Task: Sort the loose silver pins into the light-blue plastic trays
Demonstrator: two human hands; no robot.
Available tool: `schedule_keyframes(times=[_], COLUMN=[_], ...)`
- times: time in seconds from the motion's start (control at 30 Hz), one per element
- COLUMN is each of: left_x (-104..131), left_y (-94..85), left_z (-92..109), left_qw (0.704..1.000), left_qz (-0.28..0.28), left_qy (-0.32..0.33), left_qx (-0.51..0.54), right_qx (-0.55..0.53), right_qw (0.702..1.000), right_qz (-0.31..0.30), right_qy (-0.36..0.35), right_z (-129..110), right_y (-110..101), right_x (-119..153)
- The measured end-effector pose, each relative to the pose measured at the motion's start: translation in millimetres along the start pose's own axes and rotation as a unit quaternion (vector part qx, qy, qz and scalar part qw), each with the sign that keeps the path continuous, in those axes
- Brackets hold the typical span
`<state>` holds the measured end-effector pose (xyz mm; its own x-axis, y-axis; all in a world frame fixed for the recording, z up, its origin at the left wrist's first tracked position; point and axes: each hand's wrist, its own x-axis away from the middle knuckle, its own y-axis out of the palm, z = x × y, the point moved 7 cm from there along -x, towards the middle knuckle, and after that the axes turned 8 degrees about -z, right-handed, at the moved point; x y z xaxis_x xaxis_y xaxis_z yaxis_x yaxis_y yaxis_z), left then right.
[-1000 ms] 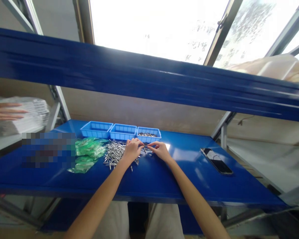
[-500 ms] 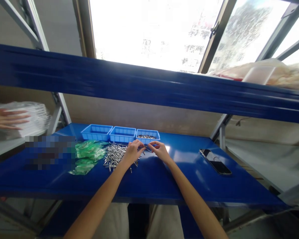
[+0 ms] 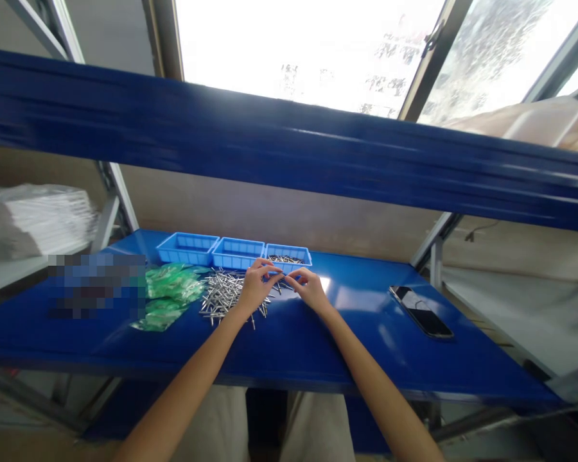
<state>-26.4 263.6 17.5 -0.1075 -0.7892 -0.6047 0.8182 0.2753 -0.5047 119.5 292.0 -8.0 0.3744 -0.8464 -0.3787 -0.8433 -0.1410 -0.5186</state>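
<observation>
My left hand (image 3: 259, 285) is over the right side of a pile of silvery metal rivets (image 3: 221, 296), its thumb and fingers closed on something too small to make out. Close beside it, fingertips almost meeting, my right hand (image 3: 309, 287) is pinched too, and what it grips is hidden. A few rivets lie under and between the hands. Just behind them stands a blue tray (image 3: 296, 264) with dark, thin metal pieces in it. To its left are a second blue tray (image 3: 237, 261) and a third blue tray (image 3: 185, 258), with nothing visible inside.
Green plastic bags (image 3: 166, 298) lie left of the pile. A phone (image 3: 422, 312) rests on the blue table (image 3: 289, 359) at the right. A blue shelf beam (image 3: 289, 141) crosses above the table. White wrapped stacks (image 3: 52, 215) sit at the far left.
The other person's hand at the far left is gone from view. The view has tilted and shifted slightly. My hands remain at about the same spot by the pile.
</observation>
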Motion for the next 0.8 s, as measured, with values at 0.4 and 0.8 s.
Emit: schedule_keyframes(times=[0.4, 0.8], left_x=[2, 3], left_y=[-3.5, 12.6], left_z=[-5, -3], left_qw=[0.997, 0.989], left_qz=[0.022, -0.093], left_qy=[-0.017, 0.023], left_qx=[-0.073, -0.114], right_qx=[0.006, -0.116], right_qw=[1.000, 0.993], right_qz=[0.025, -0.001], right_qy=[0.012, 0.038], right_z=[-1, -3], right_y=[-5, 2], right_x=[0, 1])
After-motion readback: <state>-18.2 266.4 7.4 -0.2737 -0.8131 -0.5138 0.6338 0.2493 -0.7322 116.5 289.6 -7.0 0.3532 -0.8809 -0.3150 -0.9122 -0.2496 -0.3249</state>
